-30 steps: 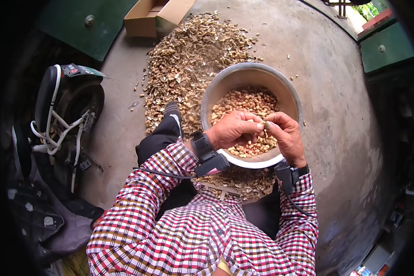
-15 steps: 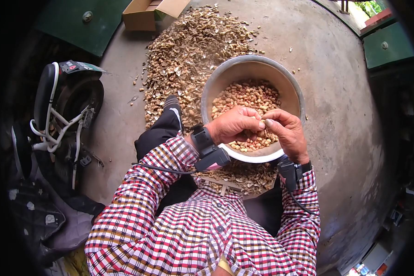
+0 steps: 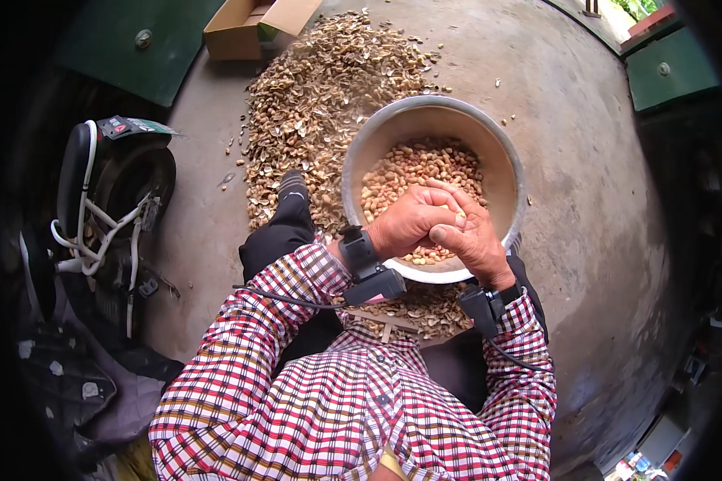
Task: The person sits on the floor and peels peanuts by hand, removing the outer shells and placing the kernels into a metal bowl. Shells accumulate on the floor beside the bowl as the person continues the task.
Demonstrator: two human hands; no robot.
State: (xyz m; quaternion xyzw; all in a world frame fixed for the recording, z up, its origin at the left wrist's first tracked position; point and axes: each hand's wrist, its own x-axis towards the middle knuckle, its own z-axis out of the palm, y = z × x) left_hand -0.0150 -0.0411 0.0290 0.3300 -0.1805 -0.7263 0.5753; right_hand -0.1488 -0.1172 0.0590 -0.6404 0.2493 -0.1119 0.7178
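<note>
Over a round metal basin (image 3: 350, 172), my left hand (image 3: 407, 220) and my right hand (image 3: 476, 239) meet with their fingers closed together. A small pale bit of a peanut (image 3: 460, 214) shows between the thumbs and fingertips; the fingers hide the rest. Below them in the basin lies a heap of peanuts (image 3: 429, 167), some tan and some reddish. The basin stands on the floor between my legs, tilted toward me in the view. Each wrist wears a black strapped device with a cable.
A broad pile of broken peanut shells (image 3: 313, 104) spreads left of and behind the basin, with more shells (image 3: 437, 311) in front. An open cardboard box (image 3: 237, 36) sits at the far left. A white-framed wheeled vehicle (image 3: 96, 208) stands left on the concrete floor (image 3: 586, 208).
My right hand has moved left and closed in against my left hand, its fingers now overlapping the left ones. The view has shifted slightly.
</note>
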